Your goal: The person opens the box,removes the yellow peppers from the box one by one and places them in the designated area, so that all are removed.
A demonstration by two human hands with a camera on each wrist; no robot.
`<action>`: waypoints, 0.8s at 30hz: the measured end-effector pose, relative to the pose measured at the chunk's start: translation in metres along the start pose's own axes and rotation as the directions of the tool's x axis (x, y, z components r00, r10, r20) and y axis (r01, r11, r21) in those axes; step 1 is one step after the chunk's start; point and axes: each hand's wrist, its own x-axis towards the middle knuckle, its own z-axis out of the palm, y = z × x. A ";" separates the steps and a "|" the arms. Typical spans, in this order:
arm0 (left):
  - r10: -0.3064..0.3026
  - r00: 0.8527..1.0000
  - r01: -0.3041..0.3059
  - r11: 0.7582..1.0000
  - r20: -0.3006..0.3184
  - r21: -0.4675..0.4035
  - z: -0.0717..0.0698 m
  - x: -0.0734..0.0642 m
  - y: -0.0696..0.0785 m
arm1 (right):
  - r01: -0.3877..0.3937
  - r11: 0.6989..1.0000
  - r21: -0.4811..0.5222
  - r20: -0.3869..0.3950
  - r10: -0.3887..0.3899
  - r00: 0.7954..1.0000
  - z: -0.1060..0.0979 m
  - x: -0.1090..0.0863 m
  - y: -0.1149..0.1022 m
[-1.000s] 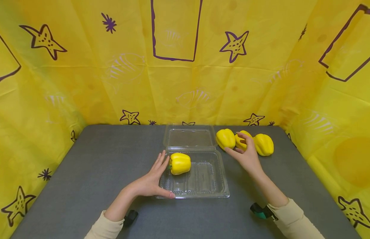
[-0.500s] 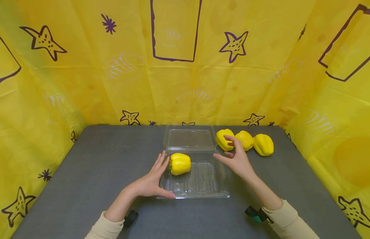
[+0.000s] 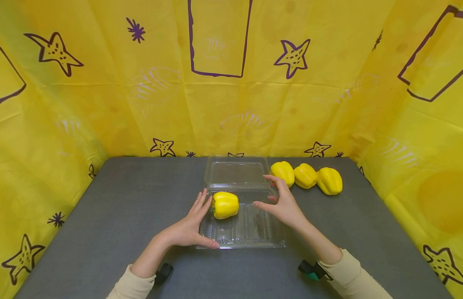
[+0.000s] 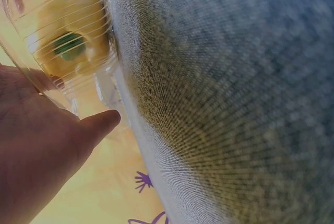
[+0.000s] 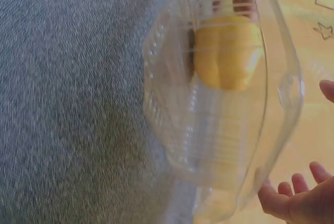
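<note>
A clear plastic clamshell container (image 3: 259, 232) lies on the table with its lid (image 3: 237, 171) folded back. One yellow bell pepper (image 3: 225, 205) lies on its side in the left part of the base, its green stem facing left. My left hand (image 3: 190, 224) rests along the container's left side, fingers straight, thumb at the front left corner. Above the right part of the base is my right hand (image 3: 285, 205), fingers spread and holding nothing. In the right wrist view the right hand (image 5: 300, 198) is beside the container wall, with the pepper (image 5: 228, 51) showing through the plastic.
Three more yellow peppers, the nearest one (image 3: 283, 172), a middle one (image 3: 305, 176) and a right one (image 3: 330, 181), lie in a row behind and right of the container. The dark grey table (image 3: 142, 187) is bordered by yellow patterned cloth (image 3: 231, 99).
My right hand has moved left and toward me, away from the row of peppers to above the container. The left hand and the pepper in the container have stayed put.
</note>
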 end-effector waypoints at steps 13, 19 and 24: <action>-0.014 1.000 0.014 1.000 0.002 0.007 0.000 0.001 0.000 | 0.069 0.997 -0.029 0.075 -0.067 0.995 0.028 0.003 0.004; -0.017 1.000 0.017 1.000 0.006 0.006 0.000 0.001 0.000 | 0.074 0.997 -0.023 0.114 -0.071 0.991 0.041 0.004 0.005; -0.027 1.000 0.027 1.000 0.008 0.010 -0.001 0.000 0.001 | 0.085 0.996 -0.037 0.141 -0.079 0.987 0.050 0.005 0.004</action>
